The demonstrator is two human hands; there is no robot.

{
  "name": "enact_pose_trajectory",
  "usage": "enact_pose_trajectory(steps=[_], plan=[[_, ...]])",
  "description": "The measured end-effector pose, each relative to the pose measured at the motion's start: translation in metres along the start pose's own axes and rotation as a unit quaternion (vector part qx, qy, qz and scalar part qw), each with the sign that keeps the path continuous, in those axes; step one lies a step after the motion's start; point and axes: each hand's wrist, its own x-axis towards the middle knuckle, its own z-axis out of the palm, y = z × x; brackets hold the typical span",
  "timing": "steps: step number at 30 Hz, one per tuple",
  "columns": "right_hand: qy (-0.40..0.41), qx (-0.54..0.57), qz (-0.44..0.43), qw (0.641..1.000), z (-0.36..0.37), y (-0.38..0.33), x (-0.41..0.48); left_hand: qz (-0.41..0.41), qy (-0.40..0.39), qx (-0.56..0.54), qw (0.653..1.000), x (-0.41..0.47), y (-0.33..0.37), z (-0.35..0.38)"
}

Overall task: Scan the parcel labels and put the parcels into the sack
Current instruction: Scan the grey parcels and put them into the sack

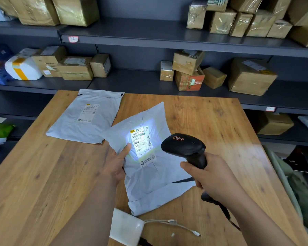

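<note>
While the black scanner (185, 148) throws a bright white patch over the label (143, 144), I record the following from the head view.

- **Left hand:** The left hand (116, 164) grasps the grey poly parcel (149, 189) by its left edge at the centre of the frame. The thumb is pressed on the top face just beside the label, and the fingers are hidden beneath the bag.
- **Held parcel:** It sits tilted, far end raised, over the wooden table (43, 174). I cannot tell whether its near end touches the wood.
- **Right hand:** The right hand (210, 176), right of centre, is clenched round the scanner's handle. The scanner head points at the label.
- **Second parcel:** A second grey parcel (89, 118) lies flat on the table, upper left of the held one and just beside it, with its own label facing up.
- **Bottom centre:** A white box (124, 226) rests on the table with a white cable (176, 224) trailing to its right.
- **Background:** Dark shelving (149, 38) across the top of the frame carries cardboard boxes (251, 77).
- **Right edge:** Olive-grey fabric (292, 183) hangs beside the table. I cannot confirm that it is the sack.
</note>
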Motion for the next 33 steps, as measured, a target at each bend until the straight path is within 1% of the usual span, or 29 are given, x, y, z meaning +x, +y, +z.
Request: enact_pose_trajectory(steps=[4,10,14,21,25,33], plan=[[0.004,-0.017,-0.014,1.000,-0.0035,-0.0007,-0.0017,0.003,-0.021,-0.004,1.000,-0.0027,0.0013,0.0034],[0.003,-0.013,-0.016,1.000,-0.0042,-0.0015,-0.0038,-0.027,-0.031,-0.033,0.999,-0.0047,0.0021,0.0008],[-0.001,-0.016,-0.018,1.000,-0.0016,-0.0021,-0.0035,-0.032,-0.038,-0.033,0.998,-0.0066,0.0027,0.0013],[-0.004,-0.015,-0.014,1.000,-0.0016,-0.0038,-0.0035,-0.033,-0.030,-0.034,0.998,-0.0097,0.0027,0.0037],[-0.002,0.004,-0.007,1.000,-0.0020,-0.0037,-0.0035,-0.035,-0.034,-0.029,0.998,-0.0096,0.0031,0.0054],[-0.012,-0.012,-0.012,1.000,-0.0034,-0.0008,-0.0046,-0.024,-0.042,-0.019,0.999,-0.0079,0.0010,0.0031]])
